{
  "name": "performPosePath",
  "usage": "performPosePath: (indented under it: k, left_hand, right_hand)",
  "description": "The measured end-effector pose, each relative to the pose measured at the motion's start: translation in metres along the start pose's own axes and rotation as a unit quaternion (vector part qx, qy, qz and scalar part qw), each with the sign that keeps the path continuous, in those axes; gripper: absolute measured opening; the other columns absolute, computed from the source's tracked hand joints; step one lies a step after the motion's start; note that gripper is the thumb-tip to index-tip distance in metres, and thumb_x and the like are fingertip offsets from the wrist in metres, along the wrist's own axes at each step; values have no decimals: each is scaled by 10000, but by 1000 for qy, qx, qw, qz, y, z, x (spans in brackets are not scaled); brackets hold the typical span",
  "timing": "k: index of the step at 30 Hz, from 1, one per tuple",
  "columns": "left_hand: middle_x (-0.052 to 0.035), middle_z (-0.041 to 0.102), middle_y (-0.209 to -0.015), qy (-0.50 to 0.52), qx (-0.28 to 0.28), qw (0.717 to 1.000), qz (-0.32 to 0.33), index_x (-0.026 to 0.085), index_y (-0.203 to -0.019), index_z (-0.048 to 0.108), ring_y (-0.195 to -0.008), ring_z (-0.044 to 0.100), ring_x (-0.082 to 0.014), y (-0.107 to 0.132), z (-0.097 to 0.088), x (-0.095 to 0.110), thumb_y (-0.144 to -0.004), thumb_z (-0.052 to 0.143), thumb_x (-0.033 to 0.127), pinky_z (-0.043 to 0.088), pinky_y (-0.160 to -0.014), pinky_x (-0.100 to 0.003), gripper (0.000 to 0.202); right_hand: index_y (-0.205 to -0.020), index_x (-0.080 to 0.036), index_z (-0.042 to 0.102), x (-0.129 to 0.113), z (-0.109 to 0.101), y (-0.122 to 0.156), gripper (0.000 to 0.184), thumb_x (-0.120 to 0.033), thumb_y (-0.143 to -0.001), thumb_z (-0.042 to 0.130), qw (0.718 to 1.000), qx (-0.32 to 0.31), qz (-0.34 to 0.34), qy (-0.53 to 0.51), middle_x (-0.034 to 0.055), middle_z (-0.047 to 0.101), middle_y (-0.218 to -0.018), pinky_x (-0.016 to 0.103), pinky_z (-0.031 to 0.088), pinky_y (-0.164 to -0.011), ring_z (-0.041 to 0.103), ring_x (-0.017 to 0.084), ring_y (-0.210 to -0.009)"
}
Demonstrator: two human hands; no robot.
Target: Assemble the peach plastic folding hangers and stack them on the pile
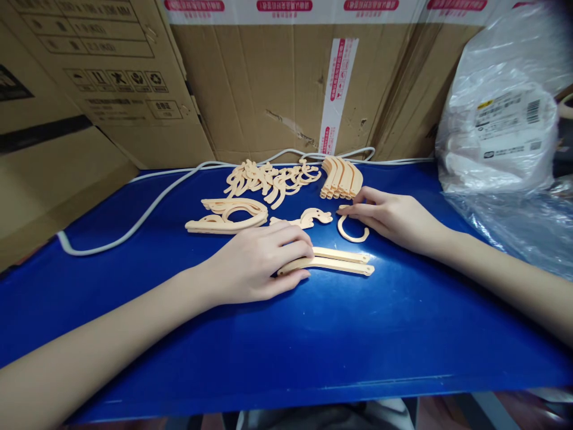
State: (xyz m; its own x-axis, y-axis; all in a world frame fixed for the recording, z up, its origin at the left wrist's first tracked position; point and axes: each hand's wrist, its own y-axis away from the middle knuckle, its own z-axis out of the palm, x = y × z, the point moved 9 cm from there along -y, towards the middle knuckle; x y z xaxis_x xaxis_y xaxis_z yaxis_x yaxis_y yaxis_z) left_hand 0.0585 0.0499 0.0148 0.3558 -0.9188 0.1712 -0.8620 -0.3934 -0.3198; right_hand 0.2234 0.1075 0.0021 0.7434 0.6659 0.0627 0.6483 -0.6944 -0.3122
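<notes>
Pale wooden cut-out pieces lie on a blue table [313, 334]. My left hand [259, 260] is closed round the near end of two long thin strips [344, 261] that lie side by side. My right hand [394, 218] rests flat with its fingers stretched out, fingertips touching a small open ring piece [353, 234]. Between the hands lies a wavy piece with a hole [308, 218]. Farther back sit a stack of curved pieces [341, 178], a heap of small hooked pieces [268, 179] and large curved frames [228, 216].
Cardboard boxes [268, 89] wall the back and left of the table. A white cable [147, 206] runs along the back edge and curls to the left. A clear plastic bag with labelled white packs [505, 125] fills the right corner.
</notes>
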Motion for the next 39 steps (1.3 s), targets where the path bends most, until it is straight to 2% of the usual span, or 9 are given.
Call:
performPosePath:
  k: [6, 12, 17, 21, 23, 26, 32, 36, 39]
  left_hand:
    - [-45, 668, -1107, 6, -11, 1000, -9, 181, -975, 633, -1018, 595, -195, 0, 0, -3, -975, 546, 294, 427, -903, -343, 143]
    - [-53, 669, -1108, -3, -8, 1000, -1, 172, -895, 618, -995, 595, -204, -1, 0, -1, -959, 557, 274, 439, -885, -356, 135]
    - [-61, 704, -1039, -21, 38, 999, 29, 149, -889, 638, -973, 626, -187, 1, -9, 6, -959, 560, 216, 455, -888, -325, 124]
    - [0, 692, -857, 101, 69, 991, -59, 165, -895, 658, -790, 617, -128, 2, -21, -6, -929, 633, 213, 475, -737, -259, 64]
    - [26, 685, -807, 208, 110, 963, -134, 179, -860, 673, -734, 621, -99, 4, -27, -20, -888, 692, 218, 489, -685, -213, 51]
    - [33, 701, -805, 353, 172, 892, -224, 183, -803, 682, -742, 657, -95, 10, -30, -40, -793, 782, 215, 518, -666, -177, 105]
    - [25, 691, -789, 514, 227, 775, -291, 194, -830, 714, -667, 615, -86, 20, -22, -67, -716, 816, 193, 511, -600, -166, 154]
    - [10, 655, -774, 541, 256, 735, -318, 197, -838, 724, -705, 604, -100, 28, -21, -82, -791, 779, 348, 518, -631, -180, 168]
    - [2, 632, -726, 531, 249, 737, -335, 186, -833, 714, -655, 583, -93, 30, -19, -85, -866, 698, 460, 497, -598, -170, 276]
  right_hand:
    - [-1200, -158, 687, -22, -9, 2, 356, -187, -1032, 374, 980, 13, -109, 165, 100, 666, -1001, 305, 454, -662, 621, 186, -758]
    - [-1084, -91, 668, -42, -10, 5, 330, -84, -1001, 349, 951, 23, -204, 230, 109, 656, -909, 324, 419, -636, 616, 216, -800]
    - [-1065, -111, 620, -39, -9, 2, 269, -92, -996, 361, 966, 14, -175, 190, 96, 661, -894, 320, 416, -629, 626, 211, -767]
    - [-1034, -175, 568, -30, -18, 0, 213, -212, -1030, 358, 993, 46, -89, 56, 88, 689, -908, 323, 451, -659, 642, 205, -740]
    - [-1035, -208, 533, -19, -20, 0, 183, -284, -1033, 366, 997, 48, -20, -58, 80, 696, -913, 323, 466, -658, 659, 208, -764]
    - [-1012, -239, 505, -6, -16, 2, 133, -339, -1009, 418, 978, 42, 60, -197, 59, 687, -891, 333, 463, -637, 650, 203, -725]
    - [-946, -239, 547, 9, -10, 4, 142, -368, -977, 499, 924, 69, 113, -360, 11, 606, -780, 332, 439, -632, 555, 170, -665]
    - [-896, -230, 573, 14, -3, 4, 108, -322, -946, 549, 865, 74, 145, -474, -23, 552, -704, 306, 424, -602, 507, 134, -611]
    - [-848, -216, 613, 17, 0, 3, 119, -323, -899, 606, 841, 69, 170, -509, -33, 543, -645, 301, 412, -584, 483, 120, -570]
